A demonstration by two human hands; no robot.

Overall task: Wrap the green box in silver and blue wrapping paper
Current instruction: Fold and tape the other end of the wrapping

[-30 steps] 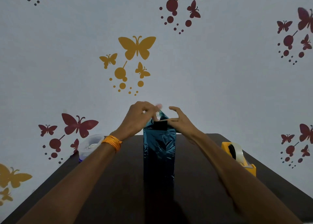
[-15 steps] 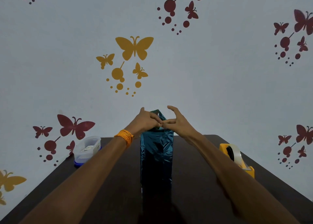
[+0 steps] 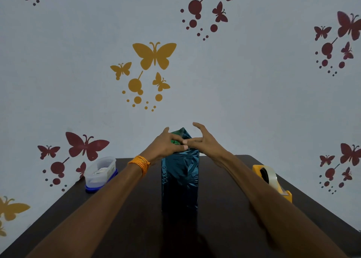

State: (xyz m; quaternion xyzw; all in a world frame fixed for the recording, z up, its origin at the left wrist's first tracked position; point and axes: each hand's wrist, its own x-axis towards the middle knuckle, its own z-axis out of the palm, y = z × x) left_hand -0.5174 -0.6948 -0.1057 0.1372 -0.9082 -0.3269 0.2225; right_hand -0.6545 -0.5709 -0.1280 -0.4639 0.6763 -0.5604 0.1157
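A tall box stands upright in the middle of the dark table, covered in shiny blue wrapping paper point(image 3: 179, 175). At its top the paper rises to a pointed flap, and a small patch of the green box point(image 3: 175, 138) shows under it. My left hand point(image 3: 166, 146) lies over the top left of the box, fingers pressing the paper fold. My right hand point(image 3: 205, 142) meets it from the right, fingertips on the same fold, thumb and index finger raised apart. The fingertips of both hands touch at the top edge.
A clear plastic container with a blue lid point(image 3: 100, 172) sits at the table's far left corner. A yellow tape dispenser point(image 3: 271, 179) stands near the right edge. The dark table point(image 3: 132, 209) ends at a wall with butterfly decals close behind the box.
Both hands have come together on the top fold and dropped slightly. The paper flap that was held up now stands as a point behind the fingers.
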